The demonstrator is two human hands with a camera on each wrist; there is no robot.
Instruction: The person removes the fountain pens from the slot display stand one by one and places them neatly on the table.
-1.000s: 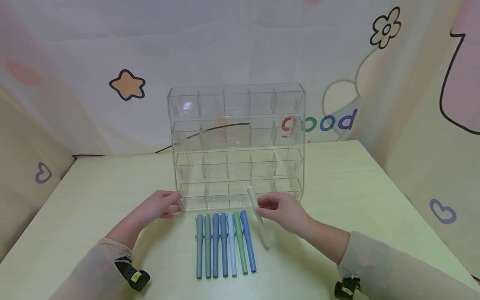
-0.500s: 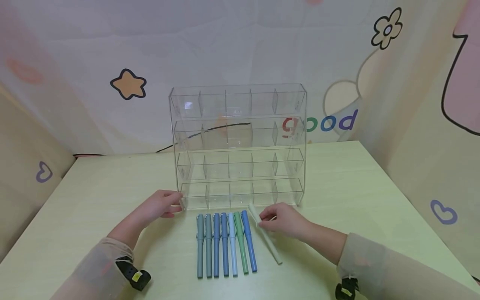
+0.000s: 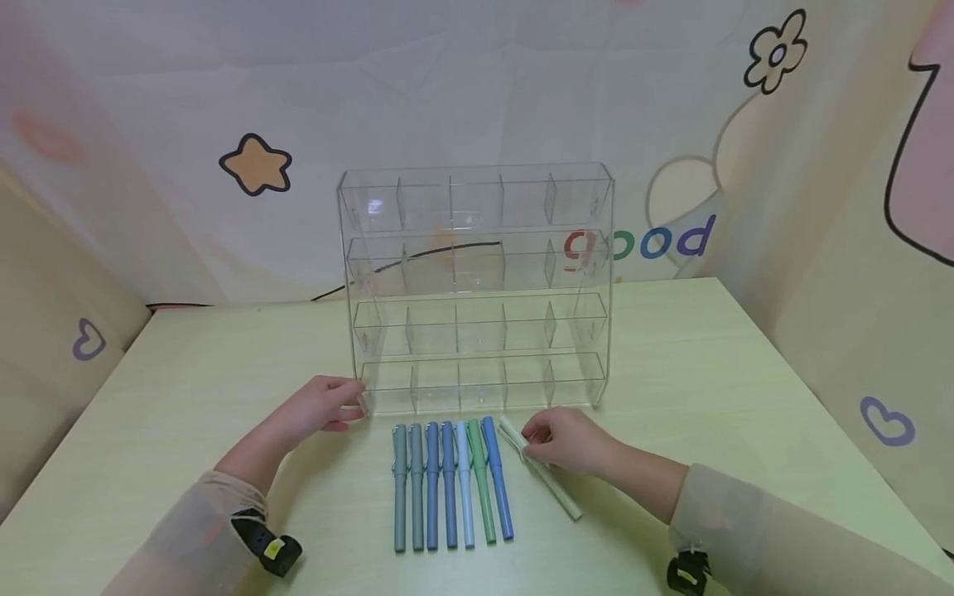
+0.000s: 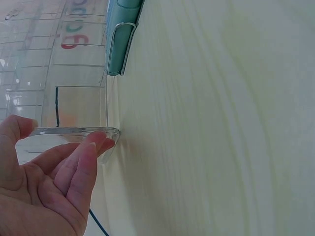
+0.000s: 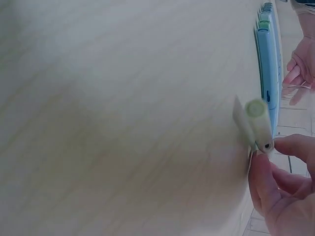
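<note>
My left hand [image 3: 331,403] grips the lower left side edge of a clear plastic rack [image 3: 480,335] with tiers of small compartments. In the left wrist view, thumb and fingers lie on either side of the rack's side panel [image 4: 74,131]. My right hand [image 3: 566,440] pinches a pale green pen [image 3: 553,486] near its capped end, in front of the rack's right half. The pen slants, its far end towards the rack; in the right wrist view its round end [image 5: 255,108] points at the camera. Whether it touches the table is unclear.
Several capped pens lie side by side before the rack, from a grey-green pen [image 3: 400,488] at the left to a green pen [image 3: 481,488] and a blue pen [image 3: 499,488] at the right. A printed curtain [image 3: 477,91] hangs behind the table [image 3: 224,356].
My right hand has lowered the pale green pen towards the table, and its near end has swung to the right. The left hand keeps its hold on the rack.
</note>
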